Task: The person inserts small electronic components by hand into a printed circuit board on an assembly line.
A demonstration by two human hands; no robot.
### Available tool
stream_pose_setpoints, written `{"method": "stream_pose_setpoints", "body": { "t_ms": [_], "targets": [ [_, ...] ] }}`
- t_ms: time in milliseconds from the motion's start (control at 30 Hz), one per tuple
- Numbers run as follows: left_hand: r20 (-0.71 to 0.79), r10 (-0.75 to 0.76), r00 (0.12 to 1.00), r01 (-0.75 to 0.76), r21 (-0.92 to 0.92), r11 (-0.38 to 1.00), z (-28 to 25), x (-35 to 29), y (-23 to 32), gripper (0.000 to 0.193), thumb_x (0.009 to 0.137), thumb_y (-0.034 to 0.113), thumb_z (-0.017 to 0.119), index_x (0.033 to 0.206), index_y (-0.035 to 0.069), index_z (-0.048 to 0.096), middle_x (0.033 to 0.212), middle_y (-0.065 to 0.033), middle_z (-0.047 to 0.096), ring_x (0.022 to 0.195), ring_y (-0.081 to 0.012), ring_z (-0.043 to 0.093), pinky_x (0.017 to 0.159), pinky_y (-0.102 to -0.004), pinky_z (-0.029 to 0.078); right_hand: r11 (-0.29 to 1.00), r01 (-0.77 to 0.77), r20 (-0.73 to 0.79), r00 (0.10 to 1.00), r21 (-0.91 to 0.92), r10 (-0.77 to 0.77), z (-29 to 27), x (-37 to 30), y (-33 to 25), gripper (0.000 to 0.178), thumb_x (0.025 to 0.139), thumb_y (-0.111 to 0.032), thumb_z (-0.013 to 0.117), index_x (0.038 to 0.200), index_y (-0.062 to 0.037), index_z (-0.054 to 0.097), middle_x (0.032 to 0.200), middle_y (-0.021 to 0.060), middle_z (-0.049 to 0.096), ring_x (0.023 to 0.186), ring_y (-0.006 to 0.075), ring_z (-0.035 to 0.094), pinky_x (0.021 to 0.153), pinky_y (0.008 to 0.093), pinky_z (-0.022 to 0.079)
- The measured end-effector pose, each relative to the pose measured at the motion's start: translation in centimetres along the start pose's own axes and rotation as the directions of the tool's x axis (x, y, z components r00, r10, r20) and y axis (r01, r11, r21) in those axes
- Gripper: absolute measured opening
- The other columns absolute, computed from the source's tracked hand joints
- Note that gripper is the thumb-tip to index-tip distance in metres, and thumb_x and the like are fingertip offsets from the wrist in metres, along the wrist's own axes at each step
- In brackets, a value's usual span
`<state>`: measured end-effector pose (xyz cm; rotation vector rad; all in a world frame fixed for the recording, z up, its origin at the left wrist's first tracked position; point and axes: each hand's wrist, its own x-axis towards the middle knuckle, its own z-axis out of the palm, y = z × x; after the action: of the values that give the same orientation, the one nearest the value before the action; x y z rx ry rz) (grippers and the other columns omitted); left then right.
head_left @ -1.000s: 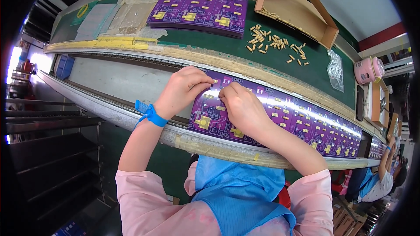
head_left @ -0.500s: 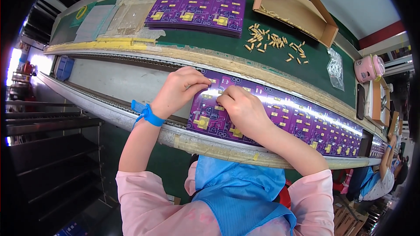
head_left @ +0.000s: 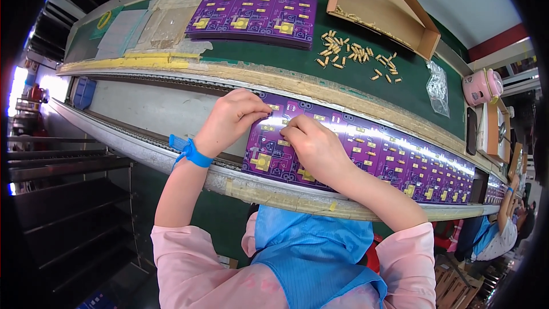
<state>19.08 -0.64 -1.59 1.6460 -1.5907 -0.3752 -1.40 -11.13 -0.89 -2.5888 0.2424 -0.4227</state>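
Note:
My left hand [head_left: 233,120], with a blue strap [head_left: 192,151] at its wrist, reaches over the upper left part of a purple circuit board [head_left: 267,147]. Its thumb and forefinger are pinched at a tiny dark spot too small to name. Close by on the right, my right hand [head_left: 318,147] is bent down to the same board with its fingertips pressed together. Whatever they hold is hidden. The board lies between the rails of a conveyor line, in a row with more purple boards [head_left: 394,163] carrying small parts.
Beyond the rail [head_left: 354,106], small tan cylindrical parts [head_left: 359,53] lie scattered on the green bench before an open cardboard box [head_left: 384,14]. A stack of purple boards [head_left: 251,11] stands left of them. A clear plastic bag [head_left: 437,88] and a pink container [head_left: 482,86] are at right.
Both hands stay at nearly the same places on the board, still pinched. The boards and bench have shifted very slightly to the left in the view.

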Motion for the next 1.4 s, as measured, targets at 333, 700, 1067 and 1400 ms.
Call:
{"method": "stream_pose_setpoints", "body": {
  "t_ms": [333, 700, 1067, 1400],
  "targets": [
    [0.089, 0.070, 0.994, -0.076, 0.063, 0.995, 0.6, 0.1, 1.2, 0.019, 0.077, -0.003, 0.070, 0.094, 0.004, 0.074, 0.089, -0.0074, 0.062, 0.087, -0.0263, 0.059, 0.076, -0.0368, 0.051, 0.992, -0.072, -0.033, 0.997, -0.107, 0.069, -0.6, -3.0, -2.5, 0.049, 0.076, -0.004, 0.062, 0.123, 0.0050, 0.056, 0.125, 0.0204, 0.054, 0.105, 0.0320, 0.059, 0.080, 0.0388, 0.056],
    [0.101, 0.050, 0.994, -0.063, 0.134, 0.989, 0.3, 0.7, 2.2, 0.012, 0.076, -0.002, 0.071, 0.087, 0.001, 0.072, 0.084, -0.0085, 0.064, 0.085, -0.0267, 0.060, 0.076, -0.0375, 0.051, 0.963, -0.030, -0.017, 1.000, -0.269, 0.026, -0.3, -4.9, -4.3, 0.045, 0.077, -0.013, 0.061, 0.117, 0.0054, 0.060, 0.121, 0.0187, 0.059, 0.112, 0.0307, 0.059, 0.083, 0.0332, 0.054],
    [0.178, 0.196, 0.964, -0.235, 0.237, 0.943, 0.8, 1.3, 4.4, 0.015, 0.072, 0.004, 0.076, 0.087, 0.005, 0.071, 0.089, -0.0055, 0.067, 0.087, -0.0257, 0.061, 0.077, -0.0386, 0.050, 0.938, -0.002, -0.011, 1.000, -0.347, -0.003, 0.6, -5.7, -4.3, 0.039, 0.077, -0.015, 0.060, 0.110, 0.0057, 0.063, 0.122, 0.0215, 0.060, 0.117, 0.0345, 0.058, 0.088, 0.0361, 0.054],
    [0.258, 0.262, 0.930, -0.331, 0.281, 0.901, 1.5, 1.2, 4.4, 0.022, 0.066, 0.003, 0.077, 0.087, 0.006, 0.071, 0.088, -0.0041, 0.065, 0.086, -0.0244, 0.060, 0.076, -0.0382, 0.049, 0.937, 0.000, -0.040, 0.999, -0.350, -0.015, 0.9, -5.8, -4.2, 0.038, 0.078, -0.016, 0.059, 0.109, 0.0047, 0.065, 0.121, 0.0221, 0.061, 0.115, 0.0346, 0.059, 0.085, 0.0357, 0.054]
  ]
}}
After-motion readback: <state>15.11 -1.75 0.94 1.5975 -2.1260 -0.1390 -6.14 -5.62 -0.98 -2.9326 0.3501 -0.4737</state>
